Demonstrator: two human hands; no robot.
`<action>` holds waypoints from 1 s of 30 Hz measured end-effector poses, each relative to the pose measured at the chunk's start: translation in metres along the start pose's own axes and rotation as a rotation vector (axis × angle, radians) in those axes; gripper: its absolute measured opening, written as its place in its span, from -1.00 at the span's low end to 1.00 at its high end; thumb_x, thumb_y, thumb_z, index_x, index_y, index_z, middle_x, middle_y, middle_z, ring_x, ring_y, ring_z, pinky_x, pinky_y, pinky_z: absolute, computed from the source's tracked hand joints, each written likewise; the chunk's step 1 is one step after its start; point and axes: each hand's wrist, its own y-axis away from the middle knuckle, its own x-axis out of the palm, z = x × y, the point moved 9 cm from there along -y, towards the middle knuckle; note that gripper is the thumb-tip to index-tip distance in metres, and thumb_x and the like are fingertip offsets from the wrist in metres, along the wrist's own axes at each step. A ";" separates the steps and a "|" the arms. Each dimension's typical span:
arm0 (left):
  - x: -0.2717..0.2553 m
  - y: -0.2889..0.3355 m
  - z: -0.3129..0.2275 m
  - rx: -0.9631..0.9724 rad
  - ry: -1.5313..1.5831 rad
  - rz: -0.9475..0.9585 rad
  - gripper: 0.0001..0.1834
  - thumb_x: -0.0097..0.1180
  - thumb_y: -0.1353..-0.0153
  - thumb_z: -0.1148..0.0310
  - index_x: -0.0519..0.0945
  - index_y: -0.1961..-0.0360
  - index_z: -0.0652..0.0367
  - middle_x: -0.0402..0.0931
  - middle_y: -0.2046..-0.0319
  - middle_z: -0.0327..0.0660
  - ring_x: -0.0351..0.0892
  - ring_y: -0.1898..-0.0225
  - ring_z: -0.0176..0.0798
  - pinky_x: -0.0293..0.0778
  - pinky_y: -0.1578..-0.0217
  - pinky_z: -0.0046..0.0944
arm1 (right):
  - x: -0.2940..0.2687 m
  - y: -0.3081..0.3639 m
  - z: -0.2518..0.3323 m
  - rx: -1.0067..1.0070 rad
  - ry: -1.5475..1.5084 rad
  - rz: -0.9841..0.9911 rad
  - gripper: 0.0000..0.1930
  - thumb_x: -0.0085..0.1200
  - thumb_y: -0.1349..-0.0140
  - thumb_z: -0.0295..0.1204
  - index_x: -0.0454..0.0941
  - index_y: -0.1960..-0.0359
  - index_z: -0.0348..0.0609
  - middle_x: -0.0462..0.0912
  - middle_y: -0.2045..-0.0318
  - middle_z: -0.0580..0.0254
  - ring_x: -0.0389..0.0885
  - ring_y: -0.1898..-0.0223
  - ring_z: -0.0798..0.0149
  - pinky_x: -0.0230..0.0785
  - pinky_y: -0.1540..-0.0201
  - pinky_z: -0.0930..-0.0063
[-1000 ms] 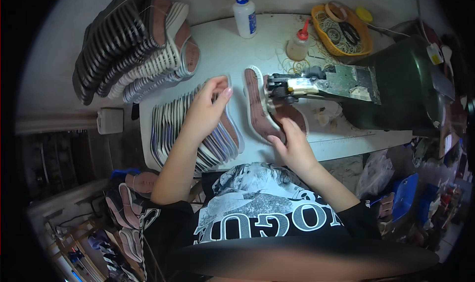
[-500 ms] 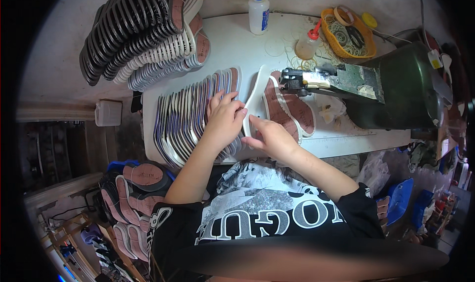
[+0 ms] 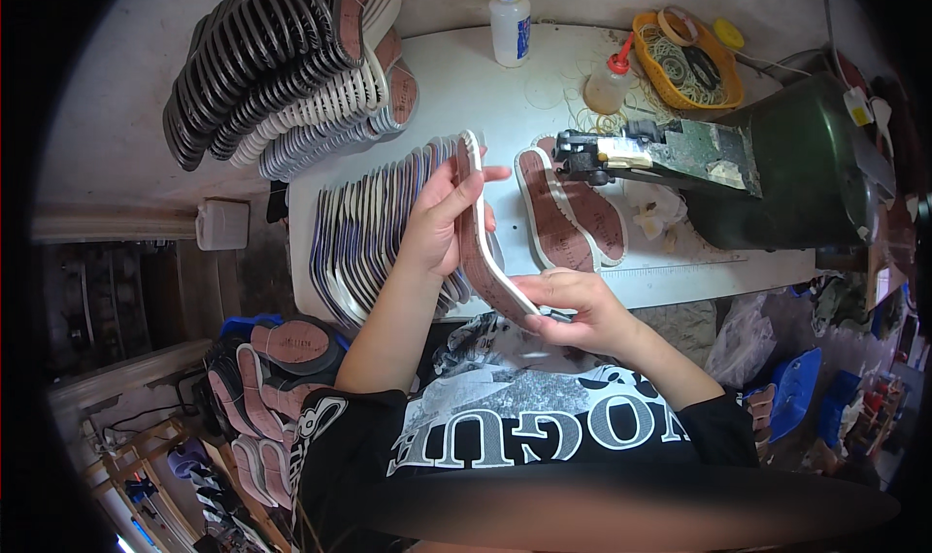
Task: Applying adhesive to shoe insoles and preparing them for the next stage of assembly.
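Between my two hands a shoe sole is raised on edge, with a white rim and a reddish-brown face. My left hand is closed round its far part, thumb on the brown face and fingers reaching behind. At the near end my right hand pinches the sole with thumb and fingers. Left of the held piece, a tightly packed row of soles stands on edge. Two brown-faced soles lie overlapping on the table to the right, the left one partly over the right one.
A machine arm reaches over the white table from the green machine body. Behind stand a white bottle, a red-tipped squeeze bottle and a yellow basket. Bundled soles are stacked far left.
The white-rimmed sole has been lifted off the table and turned so its brown face shows. Both hands now grip it; my right hand has moved nearer my body and slightly right.
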 end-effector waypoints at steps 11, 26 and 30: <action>0.080 0.033 -0.028 0.444 -1.098 -0.167 -0.63 0.21 -0.12 0.45 0.39 0.06 0.23 0.60 0.32 -0.10 0.66 0.29 -0.20 0.52 0.29 -0.29 | -0.071 -0.023 0.017 0.154 0.226 -0.562 -0.82 0.24 -0.11 -0.46 0.59 0.32 -0.32 0.61 0.49 0.15 0.59 0.50 0.40 0.44 0.42 0.55; 0.098 0.036 -0.014 0.470 -1.387 -0.179 -0.66 0.19 -0.10 0.48 0.45 0.08 0.20 0.59 0.34 -0.01 0.64 0.36 0.01 0.52 0.39 -0.15 | -0.081 -0.010 -0.012 0.391 0.019 -0.527 -0.89 0.16 -0.05 -0.51 0.55 0.47 -0.33 0.57 0.63 0.25 0.53 0.59 0.51 0.41 0.49 0.59; 0.107 0.037 -0.014 0.482 -1.453 -0.130 -0.61 0.19 -0.10 0.47 0.43 0.02 0.23 0.59 0.27 0.02 0.64 0.31 0.03 0.53 0.34 -0.16 | -0.084 -0.016 0.000 0.297 0.111 -0.485 -0.88 0.17 -0.06 -0.50 0.56 0.41 -0.31 0.59 0.60 0.19 0.56 0.58 0.43 0.42 0.47 0.55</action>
